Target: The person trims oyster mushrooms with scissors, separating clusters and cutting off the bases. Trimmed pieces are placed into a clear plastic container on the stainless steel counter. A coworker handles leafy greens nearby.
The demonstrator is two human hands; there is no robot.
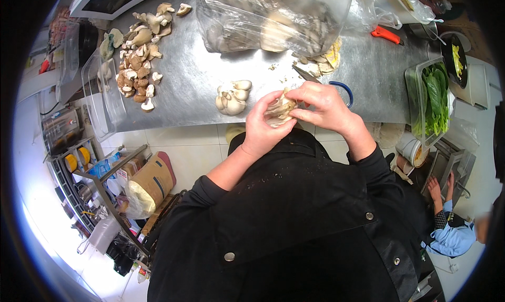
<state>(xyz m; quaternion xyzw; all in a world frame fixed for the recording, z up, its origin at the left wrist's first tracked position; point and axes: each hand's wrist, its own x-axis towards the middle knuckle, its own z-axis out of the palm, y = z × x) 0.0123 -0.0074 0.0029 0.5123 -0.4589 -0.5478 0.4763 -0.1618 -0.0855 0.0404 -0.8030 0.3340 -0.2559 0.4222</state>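
Note:
Just above the counter's front edge, my left hand (265, 125) cups a small oyster mushroom cluster (281, 108). The fingers of my right hand (325, 107) grip the same cluster at its stem end, from the right. Behind my right hand lies a pair of scissors with a blue handle (347, 90); the hand hides part of it. Left of my hands, another oyster mushroom cluster (232, 99) rests on the steel counter (177, 89). Trimmed mushroom pieces (325, 63) lie beyond the scissors, partly beneath a large clear plastic bag of oyster mushrooms (272, 22).
Cut shiitake mushrooms (136, 71) and loose oyster mushrooms (148, 28) are piled at left, near a clear plastic container (100, 101). A red-handled tool (384, 34) lies at back right. Leafy greens (436, 93) fill a container at the right edge. A co-worker (453, 235) stands at far right.

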